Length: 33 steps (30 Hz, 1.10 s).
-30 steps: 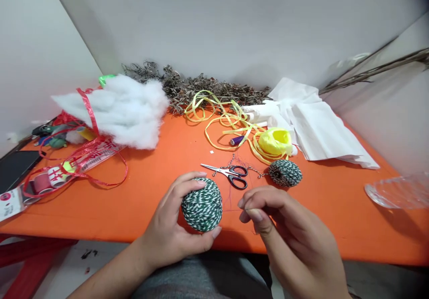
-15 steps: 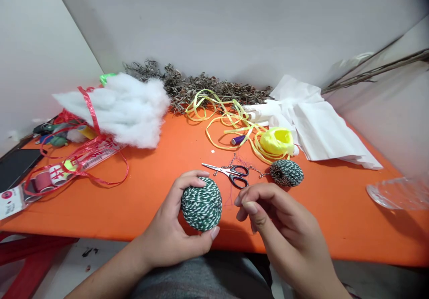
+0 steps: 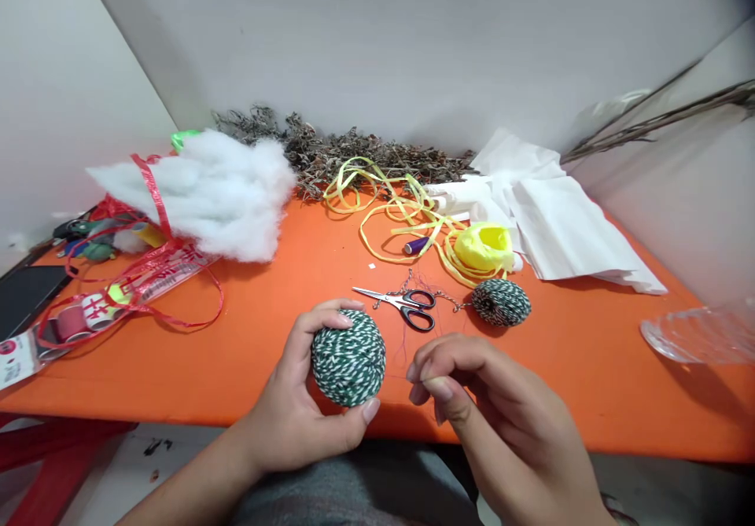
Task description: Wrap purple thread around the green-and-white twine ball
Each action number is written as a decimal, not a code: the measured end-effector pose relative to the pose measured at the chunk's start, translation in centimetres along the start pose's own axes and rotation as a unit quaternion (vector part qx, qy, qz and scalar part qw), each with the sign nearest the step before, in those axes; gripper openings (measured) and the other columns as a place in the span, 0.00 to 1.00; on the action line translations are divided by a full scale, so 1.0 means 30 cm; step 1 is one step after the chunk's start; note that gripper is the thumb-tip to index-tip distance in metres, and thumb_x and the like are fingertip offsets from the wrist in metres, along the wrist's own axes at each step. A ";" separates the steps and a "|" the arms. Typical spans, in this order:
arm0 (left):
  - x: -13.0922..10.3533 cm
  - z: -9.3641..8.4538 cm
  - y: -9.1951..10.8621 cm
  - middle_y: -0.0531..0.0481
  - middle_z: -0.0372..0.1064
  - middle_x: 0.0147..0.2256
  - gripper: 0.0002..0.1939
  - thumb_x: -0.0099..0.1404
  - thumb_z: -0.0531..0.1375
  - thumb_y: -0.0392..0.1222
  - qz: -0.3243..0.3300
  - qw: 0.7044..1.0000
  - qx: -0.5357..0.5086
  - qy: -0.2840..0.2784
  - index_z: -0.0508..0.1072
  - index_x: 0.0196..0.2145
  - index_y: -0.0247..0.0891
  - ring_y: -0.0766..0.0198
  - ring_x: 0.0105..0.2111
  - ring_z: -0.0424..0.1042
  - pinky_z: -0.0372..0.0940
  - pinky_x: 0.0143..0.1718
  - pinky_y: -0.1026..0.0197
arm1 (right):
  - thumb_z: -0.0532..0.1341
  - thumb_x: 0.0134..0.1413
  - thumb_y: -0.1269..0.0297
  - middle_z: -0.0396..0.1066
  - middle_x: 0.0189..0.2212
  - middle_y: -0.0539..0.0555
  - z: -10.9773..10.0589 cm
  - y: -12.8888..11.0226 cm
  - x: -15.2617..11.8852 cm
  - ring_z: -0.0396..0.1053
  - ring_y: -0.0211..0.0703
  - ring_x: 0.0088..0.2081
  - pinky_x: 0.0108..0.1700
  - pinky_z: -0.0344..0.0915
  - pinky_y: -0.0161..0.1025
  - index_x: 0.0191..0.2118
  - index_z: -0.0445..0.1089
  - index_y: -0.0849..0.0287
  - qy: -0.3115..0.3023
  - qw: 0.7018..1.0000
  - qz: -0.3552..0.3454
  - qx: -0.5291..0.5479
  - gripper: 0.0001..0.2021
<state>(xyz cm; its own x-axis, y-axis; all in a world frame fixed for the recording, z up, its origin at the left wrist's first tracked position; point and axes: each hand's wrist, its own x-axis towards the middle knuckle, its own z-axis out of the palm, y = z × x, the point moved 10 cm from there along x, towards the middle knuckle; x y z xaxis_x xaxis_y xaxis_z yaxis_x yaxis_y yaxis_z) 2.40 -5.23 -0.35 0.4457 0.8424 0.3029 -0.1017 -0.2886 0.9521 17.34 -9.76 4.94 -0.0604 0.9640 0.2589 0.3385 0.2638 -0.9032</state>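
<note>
The left hand (image 3: pixel 295 412) is wrapped around the green-and-white yarn ball (image 3: pixel 349 361) above the table's near side, while the right hand (image 3: pixel 507 412), apart from it, has its fingertips pinched together, on what I cannot tell. A steady but soft left grip and small, slow right-hand pulls should spare the yarn. The table (image 3: pixel 253 361) ends just under both hands, scissors (image 3: pixel 395 299) and second ball (image 3: pixel 501 303) limit forward reach, and leftward there is more room.

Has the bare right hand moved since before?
Yes, a little: the bare right hand moved left and slightly nearer the person, judged against the black-handled silver metal scissors.
</note>
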 end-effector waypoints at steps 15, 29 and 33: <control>-0.015 0.002 0.010 0.43 0.58 0.62 0.33 0.56 0.72 0.38 -0.002 0.982 -0.187 -0.013 0.60 0.53 0.53 0.50 0.58 0.69 0.71 0.53 0.50 | 0.58 0.68 0.69 0.72 0.41 0.53 0.013 0.012 0.025 0.73 0.41 0.43 0.43 0.72 0.36 0.37 0.69 0.54 0.018 1.000 0.005 0.025 0.06; -0.021 0.006 -0.013 0.42 0.53 0.66 0.48 0.58 0.67 0.30 0.006 1.000 0.000 -0.020 0.48 0.67 0.57 0.47 0.67 0.57 0.60 0.64 0.42 | 0.56 0.69 0.68 0.77 0.39 0.54 0.013 0.055 0.025 0.73 0.47 0.56 0.50 0.73 0.39 0.38 0.67 0.54 0.024 0.999 0.031 0.035 0.06; -0.016 0.030 -0.030 0.44 0.51 0.68 0.41 0.60 0.66 0.32 -0.019 0.994 0.093 -0.054 0.55 0.65 0.56 0.45 0.69 0.53 0.52 0.68 0.39 | 0.56 0.68 0.70 0.78 0.43 0.56 0.002 0.061 0.034 0.76 0.44 0.51 0.47 0.73 0.36 0.40 0.67 0.54 0.032 0.999 0.022 -0.014 0.05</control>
<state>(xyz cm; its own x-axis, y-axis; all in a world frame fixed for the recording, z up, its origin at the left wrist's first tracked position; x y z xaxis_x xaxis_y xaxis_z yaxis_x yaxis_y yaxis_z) 3.06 -5.79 -1.39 0.5392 0.8037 0.2515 0.0786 -0.3453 0.9352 17.84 -8.30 3.52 0.0152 0.9704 0.2408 0.3659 0.2188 -0.9046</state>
